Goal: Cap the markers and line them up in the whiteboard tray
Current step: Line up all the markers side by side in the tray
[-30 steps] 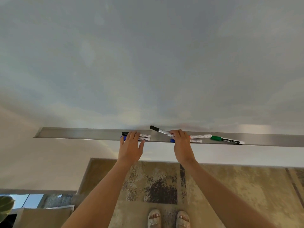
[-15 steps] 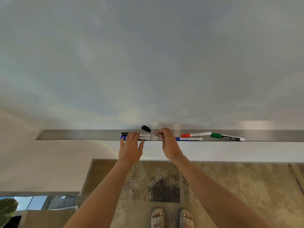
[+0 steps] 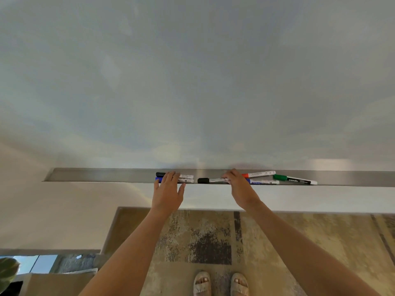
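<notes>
— Head view: where is the black-capped grey marker (image 3: 211,180)?
— Lying in the long metal whiteboard tray (image 3: 102,175), its right end under the right hand (image 3: 239,186), whose fingers curl onto it.
— And the left hand (image 3: 167,193)?
— Fingers spread flat over two white markers (image 3: 185,178).

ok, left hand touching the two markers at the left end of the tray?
Touching. Head view: left hand fingers lie flat across the black-capped marker and blue-capped marker, no gap.
</notes>
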